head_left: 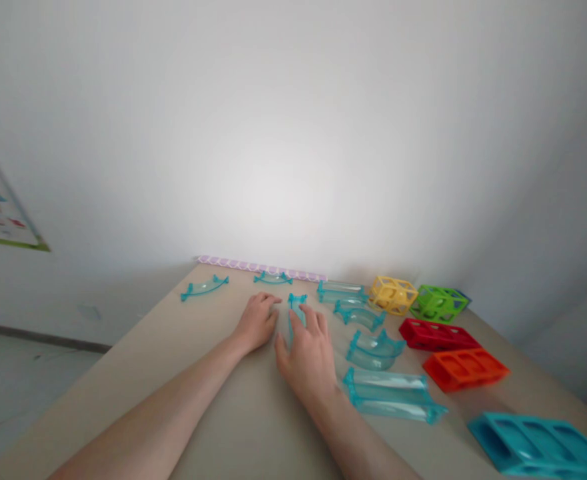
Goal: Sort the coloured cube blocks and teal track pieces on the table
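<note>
A straight, see-through blue track piece [297, 301] lies lengthwise on the table in front of me. My right hand [309, 347] is on it, the thumb along its left side and the fingers over its top, hiding much of the near part. Just to the left, my left hand [259, 321] rests low over the table. Its index finger points toward the track piece, its other fingers are loosely bent, and I see nothing in it.
Curved clear blue pieces [206, 287] lie far left, with more curved [376, 350] and straight [390, 393] ones on the right. Beyond them are yellow [393, 295], green [438, 303], red [438, 335], orange [466, 369] and blue [543, 443] frame blocks. A patterned purple strip [263, 268] runs along the wall.
</note>
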Tool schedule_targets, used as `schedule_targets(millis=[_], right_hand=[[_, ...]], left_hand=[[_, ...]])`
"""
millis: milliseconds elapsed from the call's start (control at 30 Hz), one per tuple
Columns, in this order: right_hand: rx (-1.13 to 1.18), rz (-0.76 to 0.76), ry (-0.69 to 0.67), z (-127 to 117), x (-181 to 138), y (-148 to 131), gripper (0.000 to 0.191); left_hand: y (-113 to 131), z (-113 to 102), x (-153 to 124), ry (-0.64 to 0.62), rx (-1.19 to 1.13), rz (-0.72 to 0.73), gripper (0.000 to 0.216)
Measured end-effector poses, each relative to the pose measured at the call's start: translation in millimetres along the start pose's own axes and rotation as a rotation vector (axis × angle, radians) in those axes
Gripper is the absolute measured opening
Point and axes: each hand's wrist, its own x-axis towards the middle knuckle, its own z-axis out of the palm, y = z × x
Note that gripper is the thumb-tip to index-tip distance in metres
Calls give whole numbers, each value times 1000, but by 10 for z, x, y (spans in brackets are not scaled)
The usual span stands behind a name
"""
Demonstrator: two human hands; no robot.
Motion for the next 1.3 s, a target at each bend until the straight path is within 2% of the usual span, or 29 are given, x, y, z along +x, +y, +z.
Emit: schedule_targets(millis=[67,167,367,433,500,567,633,733,800,867,933,967,1033,1100,1133,1200,1233,1300], right_hand=[[-27,-16,-60,-8,-4,-33,38],[-83,54,-76,11,-10,-8,41],[-187,148,48,8,-19,97,50],[-153,87,112,-39,-19,58,54],[-34,-59,117,-96,-34,-29,55],[134,-216,19,-138,-74,-138,48],[264,-281,-133,-144,-133,-232,34],[325,-151,-249,-85,-206,-291,21],[335,4,-212,-22,-220,-279,21],[386,135,-168,45,-208,-249,25],[518,211,-163,117,-185,-221,27],[604,242,-169,156,-173,-209,25],[776,308,-180,240,-149,-191,21],[908,390,-176,321,-130,-174,19],[956,425,-177,354,-124,-165,19],[1015,464,-185,399,-118,-146,19],[1022,469,-192,409,-120,-136,20],[995,455,-211,414,-130,-118,21]], left_hand=[[-52,40,48,11,77,-20,41],[-90,99,104,12,128,-35,46],[-125,158,338,87,116,-102,52],[-119,155,417,130,74,-115,45],[-103,134,455,180,33,-125,29],[-86,94,436,236,-27,-132,14],[-74,39,348,295,-103,-147,13],[-60,-55,78,358,-244,-193,23],[-45,-128,-153,331,-391,-210,31],[-25,-217,-350,145,-898,-232,28],[-10,-313,-452,-117,-1094,-199,26],[-9,-360,-460,-187,-1100,-165,27],[-38,-447,-403,-203,-968,-62,32],[-126,-526,-293,-57,-684,23,35],[-196,-565,-234,78,-502,21,32],[-375,-642,-138,331,-71,-77,23],[-475,-679,-105,404,123,-173,29],[-660,-744,-75,415,377,-397,44]])
